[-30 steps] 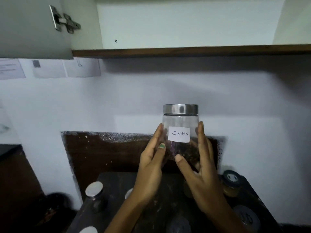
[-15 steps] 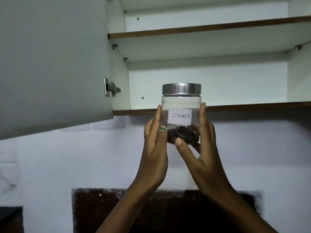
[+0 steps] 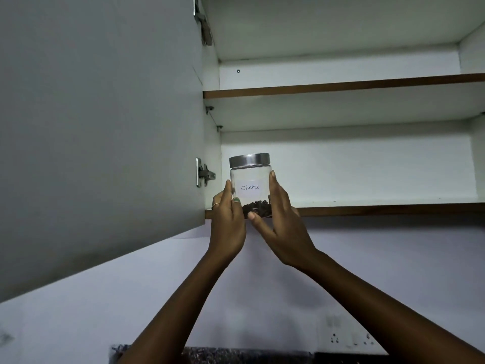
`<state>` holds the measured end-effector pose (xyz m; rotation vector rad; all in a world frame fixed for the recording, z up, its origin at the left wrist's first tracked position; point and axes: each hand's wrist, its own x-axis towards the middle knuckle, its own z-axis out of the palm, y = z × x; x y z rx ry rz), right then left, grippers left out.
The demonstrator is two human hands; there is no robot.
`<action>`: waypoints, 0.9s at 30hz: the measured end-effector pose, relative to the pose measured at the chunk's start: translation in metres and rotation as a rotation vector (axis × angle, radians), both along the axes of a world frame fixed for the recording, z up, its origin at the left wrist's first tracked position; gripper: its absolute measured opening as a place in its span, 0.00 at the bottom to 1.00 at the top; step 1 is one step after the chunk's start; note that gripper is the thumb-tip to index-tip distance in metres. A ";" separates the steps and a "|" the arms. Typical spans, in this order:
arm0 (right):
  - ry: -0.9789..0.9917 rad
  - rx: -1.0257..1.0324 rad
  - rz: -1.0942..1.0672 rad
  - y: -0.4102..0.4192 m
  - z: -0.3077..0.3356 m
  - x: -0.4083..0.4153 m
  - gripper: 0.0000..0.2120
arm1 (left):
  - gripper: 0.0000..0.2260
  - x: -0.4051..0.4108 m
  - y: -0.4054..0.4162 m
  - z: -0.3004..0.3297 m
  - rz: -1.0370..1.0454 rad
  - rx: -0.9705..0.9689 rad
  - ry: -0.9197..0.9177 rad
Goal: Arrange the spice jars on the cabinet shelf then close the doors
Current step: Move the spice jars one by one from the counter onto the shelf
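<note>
Item: cloves jar (image 3: pixel 250 186), clear glass, upright, brushed metal lid (image 3: pixel 249 160), white paper label hand-lettered "Cloves". Contents: dark cloves filling only the bottom. Position: held up at the left end of the lower shelf (image 3: pixel 380 208), its base level with the shelf's brown front edge; whether the base touches the board cannot be told. Just right of the lower door hinge (image 3: pixel 204 175).

Left hand (image 3: pixel 227 222): fingers wrapped against the jar's left side, thumb across the front near the base; a thin ring on one finger, green polish on the thumbnail. Grasping the jar.

Right hand (image 3: pixel 280 222): fingers laid up the jar's right side, thumb tip pressed at the bottom front. Grasping the jar likewise.

Cabinet: wall-mounted, white interior. Upper shelf (image 3: pixel 341 88) with matching brown edge. Left door (image 3: pixel 99 127) swung wide open, grey inner face toward the viewer, a second hinge (image 3: pixel 203 24) at top.

Surroundings: pale wall (image 3: pixel 393 258) beneath the cabinet; a white switch-and-socket plate (image 3: pixel 349 337), blurred; a dark speckled strip of worktop (image 3: pixel 223 354) at the bottom edge.
</note>
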<state>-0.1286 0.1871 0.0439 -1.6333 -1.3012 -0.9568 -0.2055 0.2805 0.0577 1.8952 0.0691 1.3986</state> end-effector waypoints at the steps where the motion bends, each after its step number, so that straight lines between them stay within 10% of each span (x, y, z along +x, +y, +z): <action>1: -0.016 -0.015 -0.028 0.007 0.004 0.005 0.37 | 0.21 0.005 0.006 0.002 0.007 -0.003 0.000; 27: 0.115 -0.060 -0.356 0.084 0.016 0.049 0.36 | 0.24 0.072 0.060 0.008 0.482 0.124 0.308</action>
